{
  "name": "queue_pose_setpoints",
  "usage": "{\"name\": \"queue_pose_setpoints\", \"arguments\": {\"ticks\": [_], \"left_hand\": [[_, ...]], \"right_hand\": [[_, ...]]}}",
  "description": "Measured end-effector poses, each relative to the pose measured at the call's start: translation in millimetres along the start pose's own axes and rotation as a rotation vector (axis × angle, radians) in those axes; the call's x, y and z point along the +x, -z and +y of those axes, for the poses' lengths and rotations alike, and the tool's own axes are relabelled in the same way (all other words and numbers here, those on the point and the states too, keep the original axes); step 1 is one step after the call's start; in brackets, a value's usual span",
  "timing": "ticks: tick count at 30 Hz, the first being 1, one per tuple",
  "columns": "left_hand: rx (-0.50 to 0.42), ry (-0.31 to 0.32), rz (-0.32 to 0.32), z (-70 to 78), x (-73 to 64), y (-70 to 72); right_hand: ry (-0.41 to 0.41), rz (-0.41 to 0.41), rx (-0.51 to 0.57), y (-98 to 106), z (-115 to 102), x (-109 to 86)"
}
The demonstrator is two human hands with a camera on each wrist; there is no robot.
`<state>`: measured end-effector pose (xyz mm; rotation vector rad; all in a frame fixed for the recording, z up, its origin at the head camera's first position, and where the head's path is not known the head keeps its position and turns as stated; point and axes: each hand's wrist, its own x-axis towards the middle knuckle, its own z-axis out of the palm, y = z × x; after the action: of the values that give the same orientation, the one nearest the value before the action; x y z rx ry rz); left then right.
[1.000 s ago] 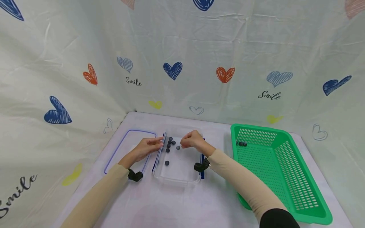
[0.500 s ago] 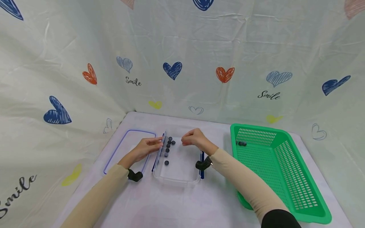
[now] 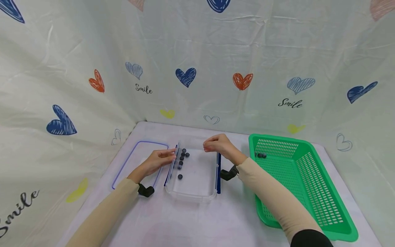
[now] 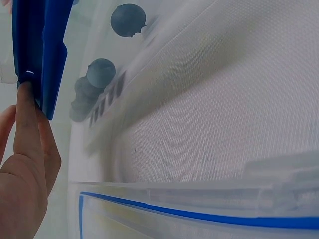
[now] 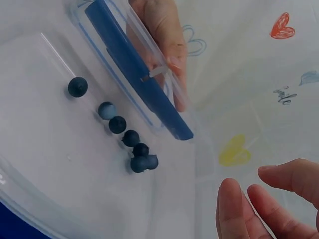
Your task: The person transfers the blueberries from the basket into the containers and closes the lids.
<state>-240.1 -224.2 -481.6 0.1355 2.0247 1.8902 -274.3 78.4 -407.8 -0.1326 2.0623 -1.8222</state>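
Observation:
Several blueberries (image 5: 131, 138) lie in a clear plastic box (image 3: 191, 197), most in an uneven row along its left wall. My left hand (image 3: 155, 162) is at that wall from outside; in the left wrist view its fairly straight fingers touch the blue side clip (image 4: 42, 55). Above the box's far right corner is my right hand (image 3: 219, 144). The right wrist view shows its thumb and fingers apart, with nothing visible between them. To the right stands a green basket (image 3: 327, 188) with a few blueberries (image 3: 261, 155) in its far left corner.
A clear lid with a blue seal (image 3: 135, 147) lies left of the box on the white-covered table (image 3: 185, 226). Behind the table hangs a pale curtain (image 3: 210, 48) printed with hearts. The right forearm passes over the basket's left rim.
A blueberry below my right hand has rolled left to the row by the wall. My right hand has risen and moved right, away from the berries. The left hand stays put.

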Motion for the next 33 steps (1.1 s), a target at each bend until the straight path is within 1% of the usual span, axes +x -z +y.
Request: {"name": "queue_pose_setpoints", "arguments": {"ticks": [10, 15, 19, 25, 33], "left_hand": [[-0.002, 0.006, 0.008, 0.2, 0.2, -0.4], [-0.001, 0.009, 0.009, 0.1, -0.7, -0.3], [-0.003, 0.017, 0.014, 0.6, -1.3, -1.1], [0.002, 0.018, 0.009, -0.7, -0.2, -0.8], [0.000, 0.014, 0.011, -2.8, 0.7, 0.4]], "right_hand": [[0.048, 0.013, 0.030, 34, -7, -10.8], [0.061, 0.015, 0.073, 48, -10, -18.7], [0.059, 0.020, 0.085, 59, -11, -25.0], [0.053, 0.041, 0.107, 79, -10, -34.2], [0.069, 0.072, 0.116, 101, -5, -43.7]]}}
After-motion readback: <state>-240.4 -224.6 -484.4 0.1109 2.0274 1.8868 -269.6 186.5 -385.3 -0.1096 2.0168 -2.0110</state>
